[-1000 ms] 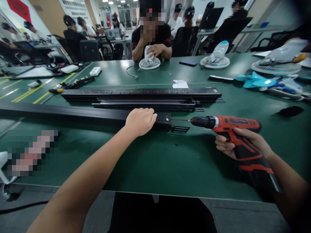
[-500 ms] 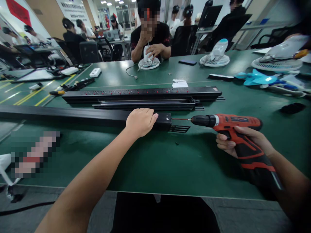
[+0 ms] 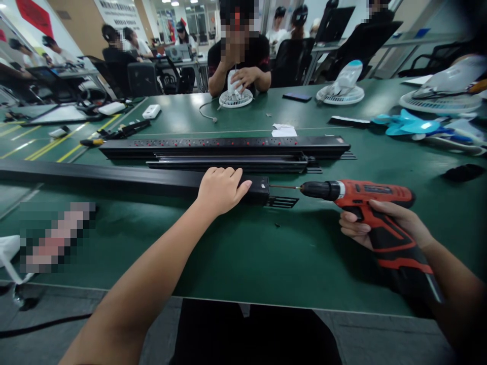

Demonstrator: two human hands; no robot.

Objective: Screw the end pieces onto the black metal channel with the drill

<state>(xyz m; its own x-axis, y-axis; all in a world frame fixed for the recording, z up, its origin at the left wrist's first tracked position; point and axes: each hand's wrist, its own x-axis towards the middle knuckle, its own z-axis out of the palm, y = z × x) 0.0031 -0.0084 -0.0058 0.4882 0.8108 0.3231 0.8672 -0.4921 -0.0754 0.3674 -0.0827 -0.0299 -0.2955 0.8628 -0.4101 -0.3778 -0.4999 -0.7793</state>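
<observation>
My left hand (image 3: 220, 188) lies over the right end of a long black bar (image 3: 114, 177) on the green table, fingers curled over its top and pressing it down. My right hand (image 3: 380, 225) grips the handle of a red and black cordless drill (image 3: 365, 203). The drill's thin bit (image 3: 283, 187) points left and meets the bar's end face. A small black slotted bracket (image 3: 282, 202) sticks out from under that end.
Behind lie a black power strip (image 3: 224, 145) and a second black rail (image 3: 228, 163). White fans (image 3: 340, 90), blue fan blades (image 3: 407, 125) and a black piece (image 3: 460, 173) sit at the right. A person sits across the table with a fan (image 3: 235, 95). A tiny screw (image 3: 278, 225) lies near the bracket.
Almost nothing has moved. My left hand's fingers have stretched slightly farther along the bar's top; the drill stays with its bit at the bar's end.
</observation>
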